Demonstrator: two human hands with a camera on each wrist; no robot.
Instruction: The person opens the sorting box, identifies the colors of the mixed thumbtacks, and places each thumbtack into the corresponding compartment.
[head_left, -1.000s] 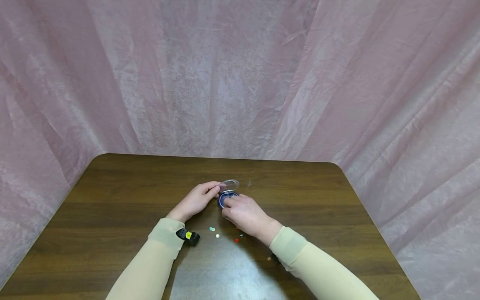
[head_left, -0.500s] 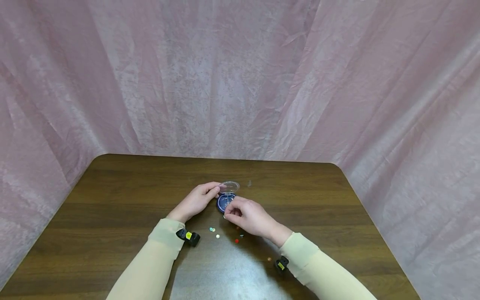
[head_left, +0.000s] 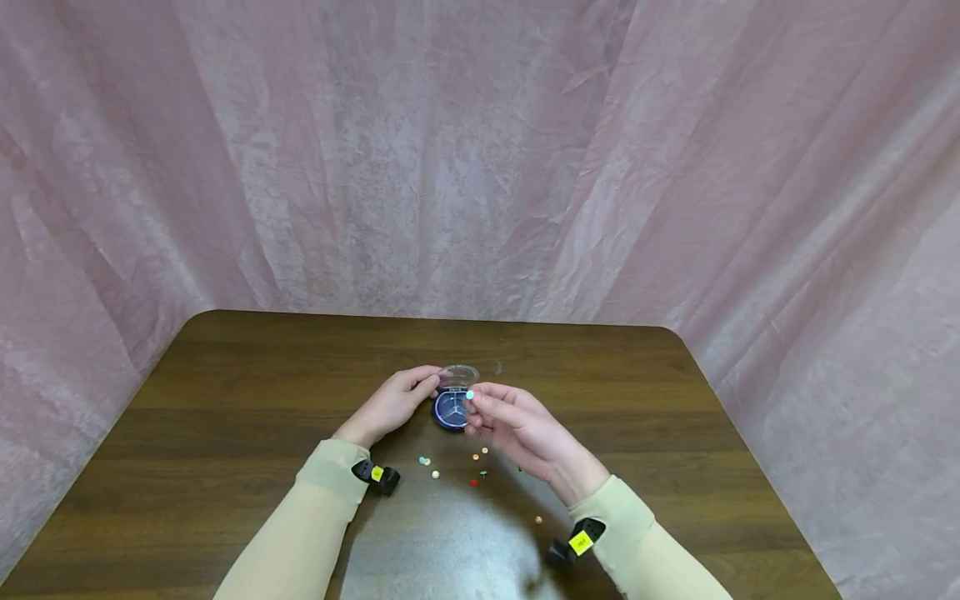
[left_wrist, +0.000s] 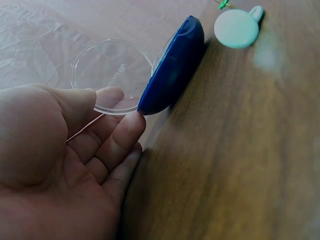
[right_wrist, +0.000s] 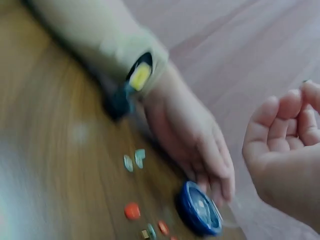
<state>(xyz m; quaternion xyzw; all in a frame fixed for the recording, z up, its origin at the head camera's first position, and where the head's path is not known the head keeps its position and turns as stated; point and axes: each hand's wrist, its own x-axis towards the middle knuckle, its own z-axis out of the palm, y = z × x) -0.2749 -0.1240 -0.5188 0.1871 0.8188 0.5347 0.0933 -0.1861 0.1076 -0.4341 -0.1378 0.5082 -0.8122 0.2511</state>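
1. Left hand [head_left: 392, 403] pinches the clear lid [head_left: 459, 377]; the open case [head_left: 448, 412] sits on the far side of the beads [head_left: 474, 483].
2. Right hand [head_left: 523, 427] pinches a pale bead [head_left: 469, 395] by the case's right side!
3. Looks like bead-handling now; next move seems to want a firm pinch, steady lid.

Cream sleeves [head_left: 288, 529] have greenish cuffs [head_left: 327, 471]; black wrist cameras [head_left: 388, 481] bear yellow labels [head_left: 581, 543].

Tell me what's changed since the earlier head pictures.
The right hand lifted off the blue round plastic case and moved right; it now visibly pinches a small pale-turquoise piece. The left hand stayed at the clear round plastic lid; the small round red piece stayed on the brown wooden table.
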